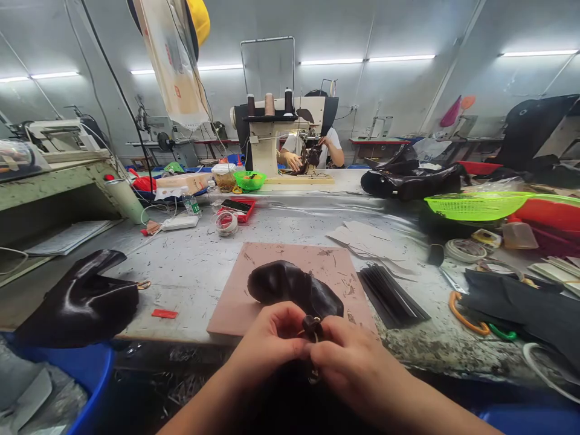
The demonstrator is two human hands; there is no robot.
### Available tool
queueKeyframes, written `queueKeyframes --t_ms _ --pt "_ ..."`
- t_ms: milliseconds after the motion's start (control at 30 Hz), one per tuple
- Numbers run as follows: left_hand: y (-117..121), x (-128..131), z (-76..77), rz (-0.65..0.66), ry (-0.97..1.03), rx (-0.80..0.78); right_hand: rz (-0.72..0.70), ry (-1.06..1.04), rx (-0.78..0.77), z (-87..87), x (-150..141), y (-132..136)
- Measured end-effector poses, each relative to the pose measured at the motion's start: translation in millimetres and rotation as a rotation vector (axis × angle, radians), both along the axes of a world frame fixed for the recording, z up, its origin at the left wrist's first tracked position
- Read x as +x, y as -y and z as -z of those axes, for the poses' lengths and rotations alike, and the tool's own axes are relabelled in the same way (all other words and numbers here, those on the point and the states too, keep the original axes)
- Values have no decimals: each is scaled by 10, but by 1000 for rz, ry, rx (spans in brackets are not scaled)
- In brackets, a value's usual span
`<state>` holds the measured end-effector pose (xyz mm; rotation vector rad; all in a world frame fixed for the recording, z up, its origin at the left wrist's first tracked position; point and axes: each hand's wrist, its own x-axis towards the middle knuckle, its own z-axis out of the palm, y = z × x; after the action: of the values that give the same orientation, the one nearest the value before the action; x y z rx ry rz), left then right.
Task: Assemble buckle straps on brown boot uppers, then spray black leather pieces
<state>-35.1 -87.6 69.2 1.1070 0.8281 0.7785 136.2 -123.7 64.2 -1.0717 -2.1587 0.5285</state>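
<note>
From my distant seat I look through the head camera, and I take the pink board as the centre of my clock. At its 6 o'clock edge, both hands meet. The left hand makes a narrow pinch on a small dark fitting with gold-coloured metal, and the right hand pinches the same fitting from the 3 o'clock side, with thumb and finger close together. Just beyond the fingers, a shiny black leather piece lies on the board, tilted from 10 toward 4 o'clock; its near edge is partly covered, so I cannot tell whether the fitting is joined to it. At 9 o'clock, well apart, I see another dark leather piece with a gold-coloured clasp, and between it and the board lies a red strip. At 3 o'clock, just beside the board, there is a fanned stack of black strips, and at 2 o'clock some pale sheets. Toward 11 o'clock stands a red tray holding a phone. At 12 o'clock, far back, a co-worker sits behind a sewing machine.
</note>
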Motion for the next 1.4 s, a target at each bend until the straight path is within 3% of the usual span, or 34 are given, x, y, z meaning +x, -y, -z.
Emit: queueKeyframes --t_ms 100,300,500,667,767,900,1000,1133,1267,1400 --pt "8 4 12 18 -24 3 43 -68 -137 112 76 46" --pt "78 47 49 67 -217 129 -78 -296 -342 163 386 243" --pt "133 178 21 96 -349 150 211 -515 -571 118 268 256" --pt "138 216 36 153 -334 216 328 -483 -469 142 176 249" --pt "127 219 67 174 -289 254 315 -458 -359 171 174 273" --pt "108 237 79 152 -242 138 183 -352 -169 238 217 287" --pt "103 250 41 172 -227 68 199 -300 -26 280 257 264" --pt "106 250 -8 201 -289 109 161 -165 -147 255 269 241" --pt "137 245 17 220 -399 249 194 -31 -299 127 282 263" --pt "196 261 63 187 -492 362 131 -66 -460 7 337 263"
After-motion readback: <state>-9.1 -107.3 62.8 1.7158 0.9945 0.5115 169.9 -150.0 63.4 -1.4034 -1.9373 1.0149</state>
